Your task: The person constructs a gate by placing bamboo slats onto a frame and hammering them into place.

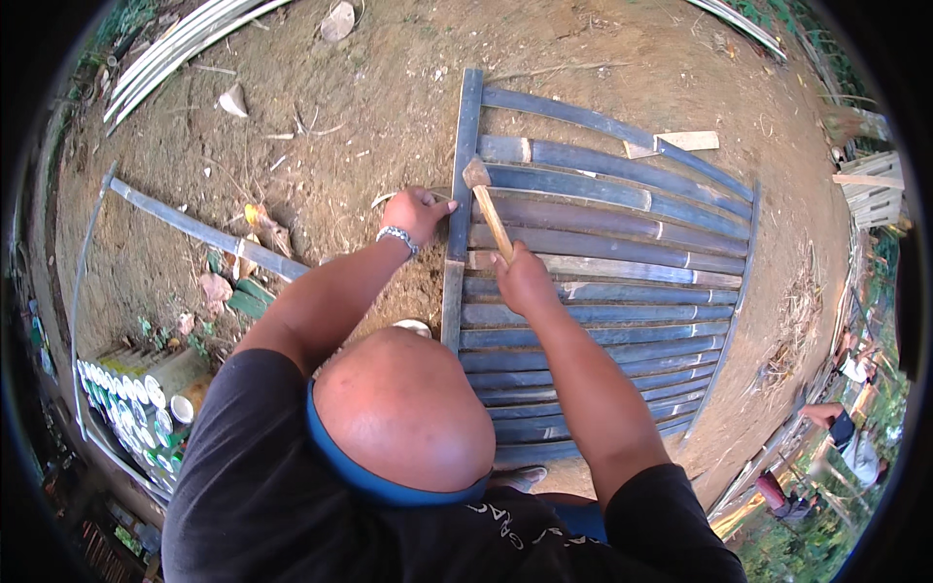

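Note:
My right hand [526,279] is closed round the pale wooden handle of a hammer [494,222]. The hammer's blocky head is over the left ends of the bamboo slats, close to the upright rail. Dark split-bamboo slats [593,208] lie side by side on the ground, joined to a bamboo rail [466,146] on the left and a thinner one [746,282] on the right. At the left rail's outer edge, my left hand [416,215] has its fingers curled and its thumb against the rail. Whatever they pinch is too small to make out. A bracelet circles that wrist.
My bent bare knee [408,413] rises just below my hands. A bamboo pole [209,233] lies to the left, above rows of cans [136,408]. Pale strips [180,49] rest at the upper left. A flat wood offcut [686,141] touches the far slats. People [855,447] are at the right.

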A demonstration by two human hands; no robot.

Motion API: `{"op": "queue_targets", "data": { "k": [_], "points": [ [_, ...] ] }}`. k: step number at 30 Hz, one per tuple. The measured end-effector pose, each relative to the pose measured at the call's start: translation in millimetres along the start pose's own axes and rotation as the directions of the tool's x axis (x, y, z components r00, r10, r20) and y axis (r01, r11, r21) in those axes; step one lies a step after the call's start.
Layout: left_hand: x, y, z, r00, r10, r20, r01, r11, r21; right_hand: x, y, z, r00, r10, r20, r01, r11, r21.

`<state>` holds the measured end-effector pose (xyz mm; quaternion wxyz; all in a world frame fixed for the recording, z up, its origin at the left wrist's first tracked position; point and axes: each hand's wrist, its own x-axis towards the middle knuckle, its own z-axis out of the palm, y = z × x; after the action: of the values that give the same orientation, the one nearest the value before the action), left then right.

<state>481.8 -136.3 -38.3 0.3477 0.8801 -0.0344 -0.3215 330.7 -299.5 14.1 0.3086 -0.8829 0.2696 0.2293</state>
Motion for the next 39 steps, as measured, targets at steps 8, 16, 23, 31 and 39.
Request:
{"op": "queue_targets", "data": {
  "k": [8, 16, 23, 31, 39],
  "points": [
    [7, 1, -2, 0.999, 0.024, 0.029, -0.026, 0.999, 0.046, -28, 54, 0, 0.980, 0.159, -0.116, -0.109, 0.929, 0.353],
    [44, 10, -4, 0.974, 0.222, -0.035, -0.225, 0.965, -0.131, -109, 91, 24, 0.901, 0.431, 0.046, -0.337, 0.630, 0.700],
    [68, 41, -4, 0.988, 0.116, 0.099, -0.082, 0.951, -0.297, -128, 90, 29, 0.912, 0.391, 0.122, -0.367, 0.649, 0.666],
    [68, 28, 6, 0.983, 0.178, -0.038, -0.182, 0.962, -0.202, -107, 50, 22, 0.945, 0.298, 0.138, -0.306, 0.647, 0.698],
    [61, 32, 1, 0.971, 0.231, -0.054, -0.237, 0.953, -0.187, -76, 38, 5, 0.962, 0.257, 0.090, -0.252, 0.712, 0.655]
  ]
}}
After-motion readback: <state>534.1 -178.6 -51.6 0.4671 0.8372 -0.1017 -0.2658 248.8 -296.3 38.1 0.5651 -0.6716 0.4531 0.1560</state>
